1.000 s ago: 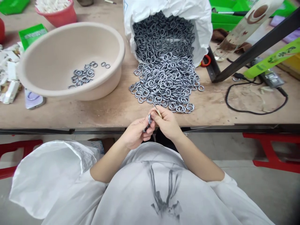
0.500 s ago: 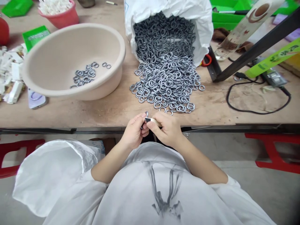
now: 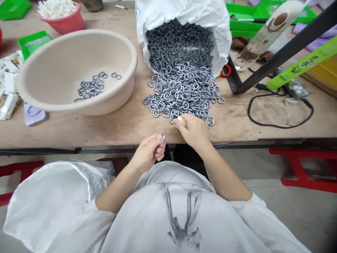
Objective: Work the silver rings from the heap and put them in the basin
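Note:
My left hand [image 3: 149,151] pinches one grey metal ring [image 3: 162,139] between thumb and fingers, just in front of the table edge. Closed around a small tool [image 3: 180,119] with a pale handle and a dark flat tip, my right hand [image 3: 195,131] is at the near edge of the ring pile [image 3: 181,86]. Its exact kind cannot be made out, as the fingers cover most of it. The pile spills from a white sack [image 3: 181,10] lying on its side. To the left, a beige basin [image 3: 126,82] holds several similar rings [image 3: 91,86].
A black metal bar [image 3: 279,52] slants up at the right, near a looped black cable [image 3: 250,116]. Red-handled scissors [image 3: 226,70] lie by the sack. A phone [image 3: 35,114], white pieces [image 3: 10,84] and a red bowl [image 3: 65,24] are left. A white bag [image 3: 47,203] hangs below the table.
My hands have moved apart. The right one has gone forward to the pile with the tool, while the left stays near the table edge with the ring. The view has shifted slightly.

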